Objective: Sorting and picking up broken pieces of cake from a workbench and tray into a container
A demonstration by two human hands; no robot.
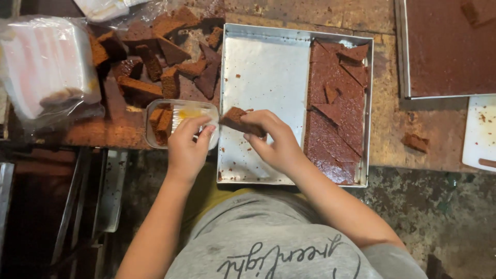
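My right hand (274,142) grips a brown cake slice (233,119) just above the left part of a metal baking tray (261,72). My left hand (187,147) holds the edge of a small clear plastic container (178,111) that has one or two cake pieces (161,123) standing in its left end. The held slice hovers at the container's right rim. Cut triangular cake slices (336,119) fill the right side of the tray.
A heap of loose cake pieces (160,62) lies on plastic wrap behind the container. A bag of stacked clear containers (46,67) sits at the far left. Another tray of uncut cake (449,46) stands at the upper right, a white board (480,134) below it.
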